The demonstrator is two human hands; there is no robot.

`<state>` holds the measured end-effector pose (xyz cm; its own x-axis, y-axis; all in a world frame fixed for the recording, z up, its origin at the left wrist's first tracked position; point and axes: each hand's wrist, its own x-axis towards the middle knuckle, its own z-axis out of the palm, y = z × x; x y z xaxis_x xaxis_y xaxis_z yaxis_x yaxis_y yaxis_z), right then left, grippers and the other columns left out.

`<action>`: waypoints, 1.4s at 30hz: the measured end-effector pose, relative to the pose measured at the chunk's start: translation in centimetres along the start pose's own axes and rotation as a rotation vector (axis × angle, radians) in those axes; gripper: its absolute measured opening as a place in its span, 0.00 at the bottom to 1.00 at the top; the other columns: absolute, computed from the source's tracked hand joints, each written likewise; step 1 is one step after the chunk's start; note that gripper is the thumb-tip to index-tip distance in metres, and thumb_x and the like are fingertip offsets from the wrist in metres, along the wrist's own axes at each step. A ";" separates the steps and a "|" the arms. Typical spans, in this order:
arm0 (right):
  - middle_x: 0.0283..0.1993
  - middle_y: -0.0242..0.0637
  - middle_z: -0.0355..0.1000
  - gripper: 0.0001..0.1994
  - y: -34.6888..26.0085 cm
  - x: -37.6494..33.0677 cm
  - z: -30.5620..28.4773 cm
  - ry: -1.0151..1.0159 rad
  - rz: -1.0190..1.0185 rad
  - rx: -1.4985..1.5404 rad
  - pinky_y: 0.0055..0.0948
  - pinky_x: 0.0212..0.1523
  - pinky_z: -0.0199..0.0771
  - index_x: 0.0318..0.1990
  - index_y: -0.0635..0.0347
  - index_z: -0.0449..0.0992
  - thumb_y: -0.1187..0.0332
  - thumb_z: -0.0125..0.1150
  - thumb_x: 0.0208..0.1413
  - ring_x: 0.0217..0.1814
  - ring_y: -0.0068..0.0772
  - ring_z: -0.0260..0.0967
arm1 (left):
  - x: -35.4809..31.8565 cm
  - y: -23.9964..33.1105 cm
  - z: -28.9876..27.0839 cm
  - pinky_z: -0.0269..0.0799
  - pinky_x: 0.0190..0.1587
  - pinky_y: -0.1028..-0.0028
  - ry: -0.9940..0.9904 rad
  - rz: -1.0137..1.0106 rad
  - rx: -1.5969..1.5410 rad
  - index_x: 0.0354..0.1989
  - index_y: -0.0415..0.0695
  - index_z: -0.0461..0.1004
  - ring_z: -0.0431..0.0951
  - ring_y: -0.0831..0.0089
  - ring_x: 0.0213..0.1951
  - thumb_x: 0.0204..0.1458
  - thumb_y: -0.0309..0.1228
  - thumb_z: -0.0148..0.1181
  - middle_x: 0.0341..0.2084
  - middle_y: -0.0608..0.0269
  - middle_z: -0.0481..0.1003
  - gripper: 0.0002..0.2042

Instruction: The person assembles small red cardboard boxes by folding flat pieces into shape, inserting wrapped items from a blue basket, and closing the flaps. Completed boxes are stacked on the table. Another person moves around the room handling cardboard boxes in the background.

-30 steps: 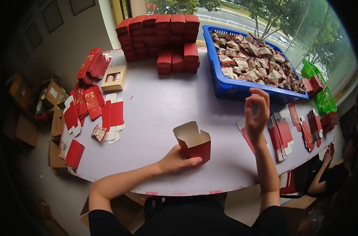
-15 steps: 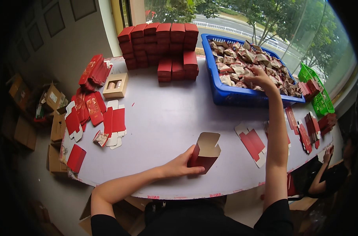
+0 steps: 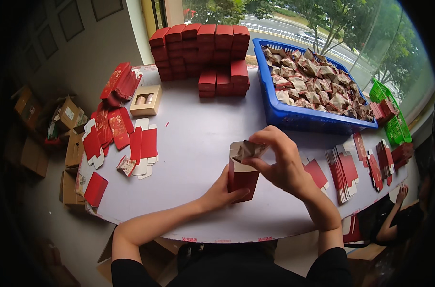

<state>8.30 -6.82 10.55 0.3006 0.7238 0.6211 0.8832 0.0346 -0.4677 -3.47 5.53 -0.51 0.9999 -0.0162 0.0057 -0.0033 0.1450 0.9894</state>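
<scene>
My left hand (image 3: 223, 190) is wrapped around a small red box (image 3: 244, 184), which stands upright with its top flaps open over the front of the table. Between the thumb and fingers of my right hand (image 3: 283, 160) is a beige-and-red wrapped packet (image 3: 248, 150), held right at the box's mouth. The packet's lower part is partly hidden by the box's rim. Beyond my right hand, a blue plastic basket (image 3: 303, 116) is heaped with packets of the same sort (image 3: 318, 81).
Finished-looking red boxes (image 3: 198, 45) are stacked at the back. Red sleeves, flat cartons (image 3: 142, 148), a single packet (image 3: 126, 165) and a tan window box (image 3: 146, 100) lie left. Flat cartons (image 3: 342, 172) and a green basket (image 3: 394, 126) are at right, near another person's arm (image 3: 392, 217).
My right hand has come back from the blue basket to the open box with a packet in its fingers. My left hand still holds the box, now slightly higher and more upright.
</scene>
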 end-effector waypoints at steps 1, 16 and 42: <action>0.30 0.37 0.66 0.21 -1.1 0.2 0.0 -0.049 -0.074 -0.181 0.29 0.38 0.65 0.38 0.59 0.67 0.75 0.69 0.32 0.33 0.38 0.64 | 0.1 0.0 0.0 0.60 0.53 0.69 0.015 0.029 0.020 0.59 0.42 0.45 0.61 0.69 0.51 0.47 0.31 0.60 0.49 0.57 0.60 0.34; 0.40 0.41 0.69 0.13 12.8 6.5 -5.3 0.142 0.179 -0.387 0.35 0.48 0.62 0.40 0.57 0.72 0.77 0.52 0.43 0.45 0.45 0.64 | 0.9 -0.3 -0.3 0.66 0.51 0.64 -0.020 0.052 -0.018 0.57 0.43 0.46 0.68 0.67 0.49 0.48 0.34 0.58 0.45 0.54 0.65 0.32; 0.24 0.34 0.69 0.11 -1.7 -4.4 -1.2 0.186 -0.105 -0.178 0.24 0.20 0.63 0.29 0.59 0.71 0.79 0.66 0.37 0.21 0.29 0.63 | -0.1 1.1 0.6 0.70 0.36 0.66 -0.016 0.145 0.439 0.44 0.42 0.57 0.75 0.54 0.32 0.45 0.34 0.62 0.30 0.49 0.73 0.22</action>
<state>5.95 -10.89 9.35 0.2505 0.5827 0.7731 0.9575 -0.0313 -0.2867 -3.56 5.11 0.62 0.9882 -0.0422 0.1474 -0.1533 -0.2858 0.9460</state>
